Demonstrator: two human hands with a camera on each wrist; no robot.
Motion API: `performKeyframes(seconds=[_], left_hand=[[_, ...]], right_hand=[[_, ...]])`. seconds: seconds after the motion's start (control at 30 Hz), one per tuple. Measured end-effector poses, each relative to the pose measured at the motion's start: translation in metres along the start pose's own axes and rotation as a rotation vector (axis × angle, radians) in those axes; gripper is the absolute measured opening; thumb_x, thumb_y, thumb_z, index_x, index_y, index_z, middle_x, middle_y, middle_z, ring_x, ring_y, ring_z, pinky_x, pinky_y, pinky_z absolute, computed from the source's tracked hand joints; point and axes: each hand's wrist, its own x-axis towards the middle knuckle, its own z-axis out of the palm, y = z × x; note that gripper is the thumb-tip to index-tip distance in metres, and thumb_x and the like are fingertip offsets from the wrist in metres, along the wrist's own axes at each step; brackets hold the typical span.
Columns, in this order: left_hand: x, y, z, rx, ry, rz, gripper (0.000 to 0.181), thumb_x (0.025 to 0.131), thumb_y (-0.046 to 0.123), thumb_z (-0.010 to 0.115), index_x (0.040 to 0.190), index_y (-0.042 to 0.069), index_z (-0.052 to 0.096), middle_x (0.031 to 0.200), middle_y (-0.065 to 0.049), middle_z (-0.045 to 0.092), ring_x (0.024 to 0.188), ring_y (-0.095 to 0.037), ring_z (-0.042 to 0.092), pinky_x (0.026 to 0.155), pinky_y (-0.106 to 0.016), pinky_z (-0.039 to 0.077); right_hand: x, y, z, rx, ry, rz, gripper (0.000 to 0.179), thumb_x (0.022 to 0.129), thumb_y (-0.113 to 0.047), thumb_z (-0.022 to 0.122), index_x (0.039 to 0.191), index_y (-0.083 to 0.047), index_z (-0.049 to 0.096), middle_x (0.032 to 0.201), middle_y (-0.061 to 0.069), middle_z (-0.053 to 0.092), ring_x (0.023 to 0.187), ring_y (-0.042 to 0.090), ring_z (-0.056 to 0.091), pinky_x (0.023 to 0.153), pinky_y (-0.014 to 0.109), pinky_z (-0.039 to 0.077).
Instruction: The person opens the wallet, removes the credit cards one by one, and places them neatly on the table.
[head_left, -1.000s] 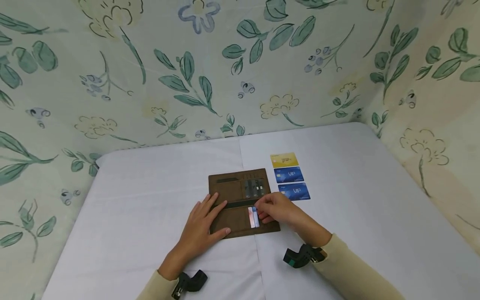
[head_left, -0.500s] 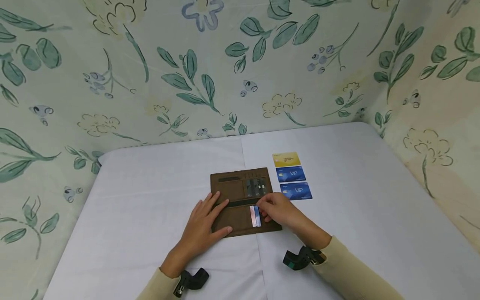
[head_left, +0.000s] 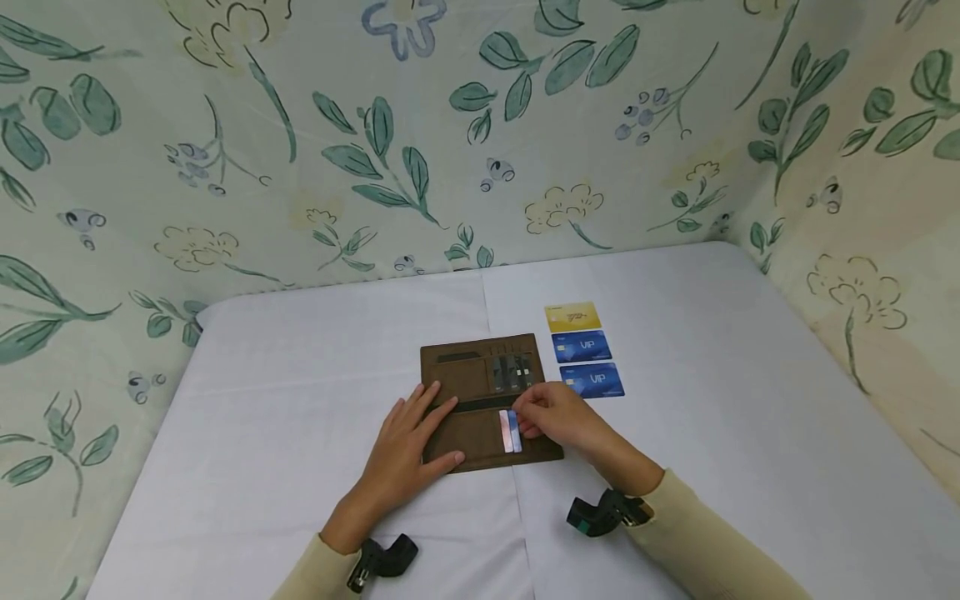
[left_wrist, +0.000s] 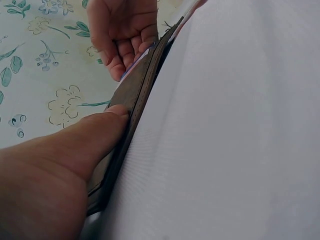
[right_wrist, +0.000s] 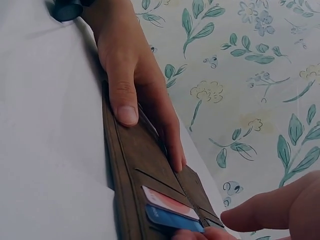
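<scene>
A brown wallet [head_left: 468,437] lies unfolded on the white cloth. My left hand [head_left: 401,446] rests on its left side, fingers spread, with the thumb [left_wrist: 107,122] along the near edge. At the lower right slots, my right hand [head_left: 558,414] has thumb and bent fingers at the end of a blue card [right_wrist: 172,218], apparently pinching it; the exact contact is partly hidden. Beside that card, a white-and-pink card [right_wrist: 170,202] sits in the slots. Several dark cards [head_left: 512,374] show in the upper right slots of the wallet.
To the right of the wallet, a yellow card [head_left: 573,317] and two blue VIP cards, an upper one [head_left: 582,347] and a lower one [head_left: 594,380], lie in a column on the white-covered table [head_left: 300,375]. Floral-patterned fabric [head_left: 285,208] rises behind the table.
The view shifts slightly between the first and second head frames. Both hands, the wallet and the loose cards keep nearly the same places.
</scene>
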Motion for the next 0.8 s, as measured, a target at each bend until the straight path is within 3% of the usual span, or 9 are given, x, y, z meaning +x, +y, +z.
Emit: performKeyframes(seconds=[0.13, 0.27, 0.43, 0.8], left_hand=[[-0.0002, 0.0001, -0.0009, -0.005, -0.005, 0.001, 0.071, 0.08, 0.061, 0.053, 0.139, 0.024, 0.037, 0.147, -0.007, 0.023, 0.135, -0.032, 0.017, 0.104, -0.052, 0.016], [0.0, 0.0001, -0.0015, -0.013, -0.008, 0.001, 0.071, 0.08, 0.06, 0.053, 0.139, 0.024, 0.037, 0.147, -0.007, 0.023, 0.135, -0.032, 0.017, 0.104, -0.052, 0.016], [0.0006, 0.0009, -0.0025, -0.026, -0.009, 0.003, 0.07, 0.08, 0.059, 0.054, 0.139, 0.023, 0.037, 0.147, -0.007, 0.023, 0.135, -0.032, 0.017, 0.105, -0.052, 0.015], [0.0002, 0.0016, -0.0031, -0.039, -0.02, -0.012, 0.071, 0.08, 0.058, 0.055, 0.139, 0.023, 0.037, 0.148, -0.006, 0.022, 0.135, -0.03, 0.015, 0.105, -0.052, 0.014]], right_hand=[[0.0013, 0.0036, 0.0021, -0.083, 0.007, -0.047, 0.01, 0.084, -0.007, 0.06, 0.091, -0.001, 0.06, 0.077, 0.008, 0.06, 0.063, 0.017, 0.059, 0.06, 0.029, 0.053], [0.0018, 0.0058, 0.0047, -0.126, 0.035, -0.064, 0.015, 0.078, -0.007, 0.067, 0.091, -0.004, 0.058, 0.077, 0.006, 0.057, 0.063, 0.016, 0.057, 0.058, 0.028, 0.051], [0.0024, 0.0076, 0.0059, -0.142, 0.066, -0.064, 0.017, 0.077, -0.007, 0.068, 0.09, -0.006, 0.058, 0.076, 0.005, 0.056, 0.063, 0.016, 0.056, 0.057, 0.026, 0.051], [0.0045, 0.0102, 0.0002, -0.103, 0.031, -0.057, 0.016, 0.077, -0.006, 0.066, 0.09, -0.006, 0.058, 0.076, 0.007, 0.056, 0.064, 0.019, 0.055, 0.057, 0.028, 0.049]])
